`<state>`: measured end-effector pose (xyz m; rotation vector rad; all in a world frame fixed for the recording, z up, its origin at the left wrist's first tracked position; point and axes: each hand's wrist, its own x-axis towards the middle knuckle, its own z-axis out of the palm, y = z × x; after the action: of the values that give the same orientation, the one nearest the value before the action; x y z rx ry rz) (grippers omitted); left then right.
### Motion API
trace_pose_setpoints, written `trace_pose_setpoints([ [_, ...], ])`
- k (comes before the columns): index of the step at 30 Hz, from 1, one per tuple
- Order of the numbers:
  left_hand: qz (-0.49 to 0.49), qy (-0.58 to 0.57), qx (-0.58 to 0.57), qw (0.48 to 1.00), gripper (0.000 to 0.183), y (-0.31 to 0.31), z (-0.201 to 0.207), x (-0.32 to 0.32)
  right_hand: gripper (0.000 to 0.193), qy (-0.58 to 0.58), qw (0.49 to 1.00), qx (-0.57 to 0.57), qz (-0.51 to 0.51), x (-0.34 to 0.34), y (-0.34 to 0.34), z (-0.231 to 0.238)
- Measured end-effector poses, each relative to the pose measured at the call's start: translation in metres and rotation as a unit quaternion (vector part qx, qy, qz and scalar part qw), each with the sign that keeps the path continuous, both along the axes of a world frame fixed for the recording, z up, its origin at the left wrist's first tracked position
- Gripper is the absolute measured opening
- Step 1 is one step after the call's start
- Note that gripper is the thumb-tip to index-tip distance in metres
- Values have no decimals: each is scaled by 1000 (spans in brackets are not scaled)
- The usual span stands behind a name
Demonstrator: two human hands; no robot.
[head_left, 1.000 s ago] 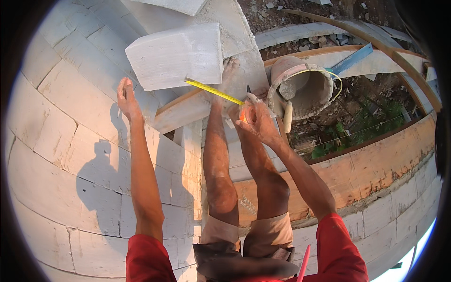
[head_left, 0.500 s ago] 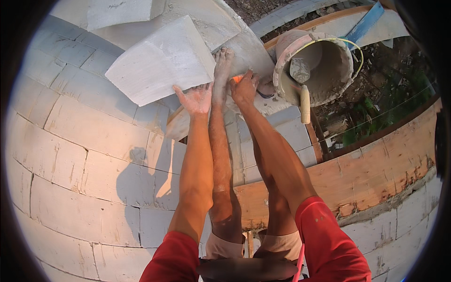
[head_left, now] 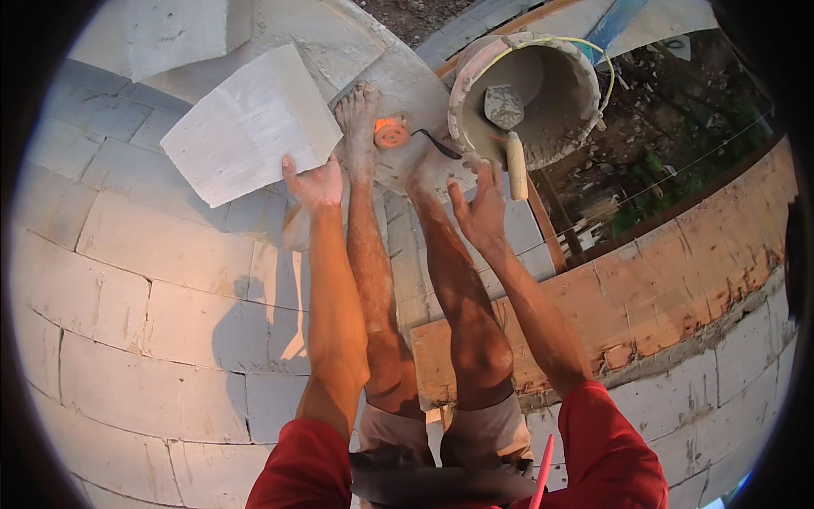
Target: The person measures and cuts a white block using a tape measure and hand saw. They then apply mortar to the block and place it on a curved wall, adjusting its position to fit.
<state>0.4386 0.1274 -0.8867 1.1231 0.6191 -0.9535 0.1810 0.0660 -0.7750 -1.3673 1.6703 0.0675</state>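
My left hand [head_left: 317,184] grips the lower right corner of a white lightweight concrete block [head_left: 250,123], its thumb on the front and the other fingers partly hidden by the block. My right hand [head_left: 482,208] holds nothing, fingers apart, just left of the trowel's wooden handle [head_left: 516,166]. The trowel's mortar-coated blade [head_left: 504,107] rests inside a mortar-smeared bucket [head_left: 462,102], and the handle hangs over the rim. On the ledge by my bare feet lies an orange coiled thing [head_left: 391,132], possibly a tape measure, with a black strap [head_left: 438,144].
Another white block [head_left: 174,34] sits at the far left. A block wall [head_left: 110,280] runs down the left side. Wooden formwork [head_left: 644,288] crosses on the right, beside a gap showing soil and plants. A blue tool [head_left: 615,25] lies behind the bucket.
My right hand has let go of the orange thing and moved right, toward the trowel handle. My left hand stays on the block. The whole view has shifted slightly.
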Motion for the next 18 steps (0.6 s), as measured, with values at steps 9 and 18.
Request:
trace_pose_setpoints([
  [9,-14,116,69,991,87,-29,122,59,60,111,945,155,-267,-105,-5,-32],
  [18,-146,256,102,950,83,-10,250,67,55,157,971,172,-62,-133,-38,-58],
])
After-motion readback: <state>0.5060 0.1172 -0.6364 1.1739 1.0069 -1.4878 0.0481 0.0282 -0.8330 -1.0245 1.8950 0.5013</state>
